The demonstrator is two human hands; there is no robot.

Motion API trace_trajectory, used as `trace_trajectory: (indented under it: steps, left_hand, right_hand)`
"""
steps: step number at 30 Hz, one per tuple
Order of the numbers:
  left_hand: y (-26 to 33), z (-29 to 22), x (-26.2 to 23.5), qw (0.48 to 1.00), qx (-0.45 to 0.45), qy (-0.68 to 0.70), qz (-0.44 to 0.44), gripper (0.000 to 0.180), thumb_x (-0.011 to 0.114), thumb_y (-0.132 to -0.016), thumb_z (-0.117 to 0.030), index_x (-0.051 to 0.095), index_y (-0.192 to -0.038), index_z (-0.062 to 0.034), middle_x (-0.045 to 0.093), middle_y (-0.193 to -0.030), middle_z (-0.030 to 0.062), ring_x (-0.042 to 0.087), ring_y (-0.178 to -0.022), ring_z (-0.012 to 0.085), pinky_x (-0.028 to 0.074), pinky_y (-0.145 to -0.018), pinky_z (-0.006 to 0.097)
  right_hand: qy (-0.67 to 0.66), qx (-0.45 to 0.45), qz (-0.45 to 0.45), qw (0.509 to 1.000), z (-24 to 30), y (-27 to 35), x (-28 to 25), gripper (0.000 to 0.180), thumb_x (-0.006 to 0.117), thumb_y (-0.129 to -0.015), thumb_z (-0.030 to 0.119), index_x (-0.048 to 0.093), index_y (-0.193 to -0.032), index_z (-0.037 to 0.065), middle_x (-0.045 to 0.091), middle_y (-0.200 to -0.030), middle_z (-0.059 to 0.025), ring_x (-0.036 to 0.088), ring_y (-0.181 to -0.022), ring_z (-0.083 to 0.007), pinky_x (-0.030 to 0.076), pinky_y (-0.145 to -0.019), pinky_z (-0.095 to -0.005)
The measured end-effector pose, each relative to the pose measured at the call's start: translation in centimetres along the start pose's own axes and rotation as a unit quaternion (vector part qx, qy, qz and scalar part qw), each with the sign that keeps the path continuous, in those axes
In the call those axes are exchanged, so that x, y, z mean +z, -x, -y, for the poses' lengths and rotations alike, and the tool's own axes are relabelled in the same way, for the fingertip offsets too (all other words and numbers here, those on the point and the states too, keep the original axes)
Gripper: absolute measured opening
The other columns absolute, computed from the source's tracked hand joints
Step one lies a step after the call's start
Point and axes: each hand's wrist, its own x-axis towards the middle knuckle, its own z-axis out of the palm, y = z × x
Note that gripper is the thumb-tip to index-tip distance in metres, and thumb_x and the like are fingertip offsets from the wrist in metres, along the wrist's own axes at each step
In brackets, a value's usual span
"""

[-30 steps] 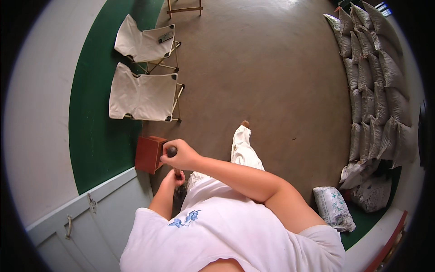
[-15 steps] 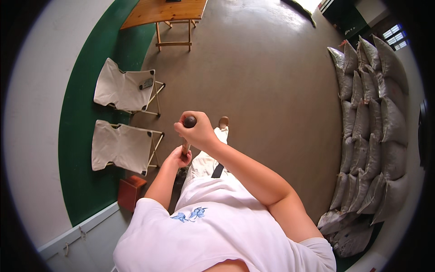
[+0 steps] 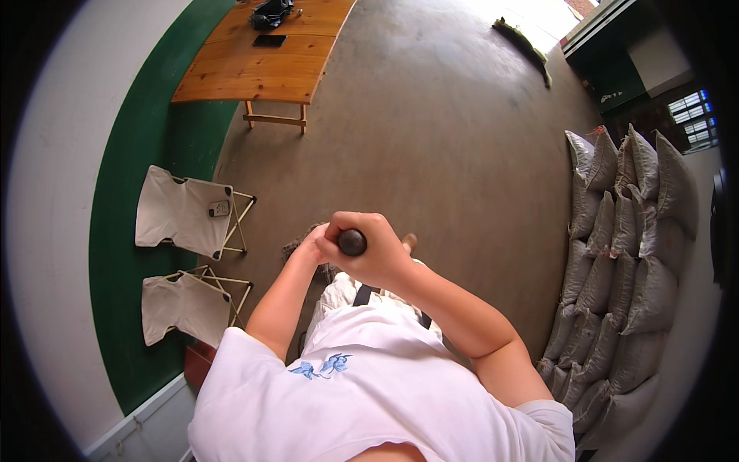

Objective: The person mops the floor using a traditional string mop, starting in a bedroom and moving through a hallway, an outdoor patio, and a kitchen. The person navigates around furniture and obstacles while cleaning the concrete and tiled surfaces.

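Note:
My right hand (image 3: 372, 245) is closed around the top of a mop's handle (image 3: 352, 242), whose dark rounded end points up between thumb and fingers. Just left of it and a little lower, my left hand (image 3: 314, 242) wraps the same handle; its fingers are partly hidden behind the right hand. Most of the shaft is out of sight beneath both hands. A grey shaggy patch, apparently the mop head (image 3: 294, 245), shows on the floor past my left wrist.
Two folding stools (image 3: 185, 212) with white cloth seats stand at left, the farther one with a remote control (image 3: 219, 209) on it. Ahead is a wooden table (image 3: 285, 69) bearing a phone (image 3: 269, 41). Stacked sacks (image 3: 616, 269) line the right; a dark furry shape (image 3: 523, 50) lies far off.
Both hands have come closer together, the right one shifting right and nearer my body. My view has tilted up, so more of the table shows. The grip on the mop stays.

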Motion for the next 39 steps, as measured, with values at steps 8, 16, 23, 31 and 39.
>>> trace_trajectory:
  steps: [8, 16, 23, 31, 39]
  left_hand:
    - [-21.6, -7.1, 9.8, 0.997, -0.068, 0.033, -0.025, 0.017, 0.052, -0.075, -0.023, 0.052, -0.065, -0.0088, 0.056, -0.063, 0.0061, 0.056, -0.062, 0.0202, 0.049, -0.063, 0.033]
    - [-32.1, -18.7, 21.5, 0.992, -0.052, 0.098, -0.067, 0.015, 0.054, -0.074, -0.02, 0.052, -0.064, -0.0086, 0.055, -0.061, 0.0056, 0.054, -0.058, 0.0179, 0.047, -0.055, 0.029]
    - [-41.5, -28.3, 24.0, 0.978, -0.022, 0.176, -0.107, 0.014, 0.056, -0.074, -0.017, 0.052, -0.063, -0.0084, 0.053, -0.06, 0.0052, 0.053, -0.054, 0.016, 0.046, -0.047, 0.026]
    - [-55.9, -38.3, 29.4, 0.883, -0.037, 0.372, -0.285, 0.009, 0.056, -0.072, -0.008, 0.053, -0.064, -0.0057, 0.05, -0.056, 0.004, 0.05, -0.048, 0.0129, 0.043, -0.038, 0.02]
    - [-67.0, -50.2, 42.2, 0.861, 0.015, 0.41, -0.301, 0.012, 0.054, -0.075, -0.009, 0.052, -0.064, -0.0043, 0.049, -0.054, 0.0035, 0.049, -0.044, 0.0128, 0.043, -0.037, 0.02]
  right_hand:
    - [0.036, -0.11, -0.003, 0.993, -7.3, -9.2, -18.5, 0.013, 0.065, -0.067, 0.001, 0.053, -0.065, 0.003, 0.055, -0.064, -0.0081, 0.054, -0.057, -0.0223, 0.043, -0.055, -0.03]
    - [-0.039, -0.012, 0.043, 0.998, -11.6, -24.9, -33.7, 0.013, 0.063, -0.073, 0.009, 0.053, -0.071, 0.001, 0.056, -0.063, -0.0109, 0.054, -0.058, -0.0216, 0.044, -0.057, -0.0312]
    - [-0.123, 0.095, 0.175, 0.972, -14.5, -40.4, -43.6, 0.018, 0.062, -0.079, 0.013, 0.051, -0.072, 0.001, 0.052, -0.058, -0.0054, 0.049, -0.052, -0.0116, 0.041, -0.049, -0.0271]
    - [-0.058, 0.091, 0.073, 0.991, -24.8, -59.5, -55.8, 0.014, 0.062, -0.076, 0.009, 0.052, -0.07, 0.0, 0.052, -0.058, -0.0026, 0.049, -0.055, -0.0075, 0.042, -0.052, -0.0241]
    - [-0.201, 0.191, 0.1, 0.956, -29.1, -76.2, -72.8, 0.014, 0.06, -0.074, 0.007, 0.052, -0.065, 0.0, 0.056, -0.061, -0.0024, 0.055, -0.058, -0.0078, 0.044, -0.052, -0.0213]
